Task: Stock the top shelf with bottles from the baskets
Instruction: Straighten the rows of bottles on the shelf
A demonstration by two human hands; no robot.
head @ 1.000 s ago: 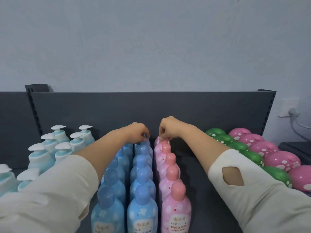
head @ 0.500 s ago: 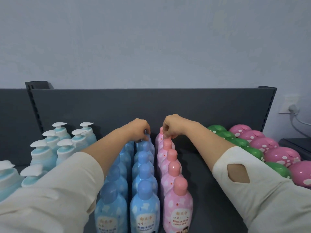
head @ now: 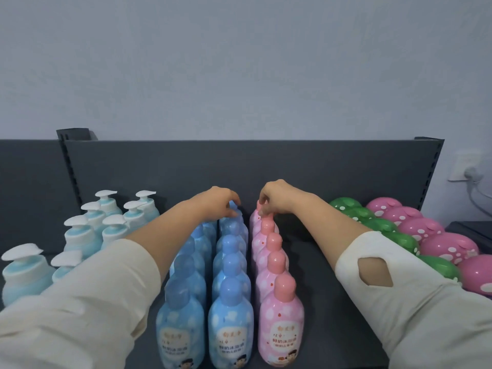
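Two rows of blue bottles (head: 231, 312) and one row of pink bottles (head: 281, 312) run front to back on the dark grey top shelf (head: 319, 302). My left hand (head: 217, 202) reaches to the back of the right blue row, its curled fingers pinching the cap of the rearmost blue bottle (head: 235, 209). My right hand (head: 277, 198) is beside it, fingertips pinching the cap of the rearmost pink bottle (head: 257, 210). The two hands are a small gap apart. Both forearms in cream sleeves cross the lower frame.
Pale blue pump bottles (head: 80, 233) stand at the left. Green (head: 380, 226) and pink spotted round containers (head: 436, 243) fill the right. The shelf's back panel (head: 253, 166) rises just behind my hands. A bare strip of shelf lies right of the pink row. A wall socket (head: 466, 169) is at far right.
The view has shifted slightly and the bottles appear closer. Both hands stay at the back of their rows, with the fingers now a bit lower on the caps.
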